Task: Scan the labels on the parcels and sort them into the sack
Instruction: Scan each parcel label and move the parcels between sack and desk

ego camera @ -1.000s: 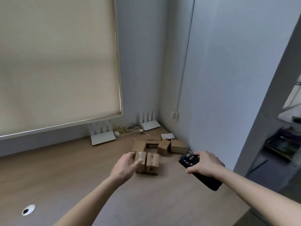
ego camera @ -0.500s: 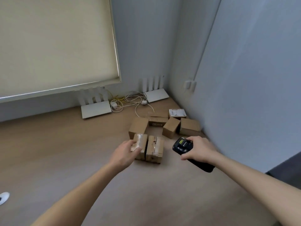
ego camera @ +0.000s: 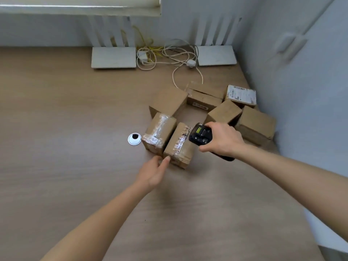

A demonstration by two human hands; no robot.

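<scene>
The right hand (ego camera: 223, 140) holds a clenched grip round a black handheld scanner (ego camera: 201, 136), its lit screen facing up and its head aimed away from the person, over the nearest parcels; this looks like readiness to read a label. The left hand (ego camera: 154, 171) is released, fingers fairly straight, with its fingertips (ego camera: 166, 159) touching the near lower corner of the right taped parcel (ego camera: 178, 146), probably to steady or turn it. That parcel's long axis runs away from the person, tilted slightly right, and it lies just beside the left taped parcel (ego camera: 160, 131). Both rest on the tabletop (ego camera: 66, 119), in front of plainer boxes near the wall corner; a labelled parcel (ego camera: 241, 95) lies farthest back. No sack is in view.
</scene>
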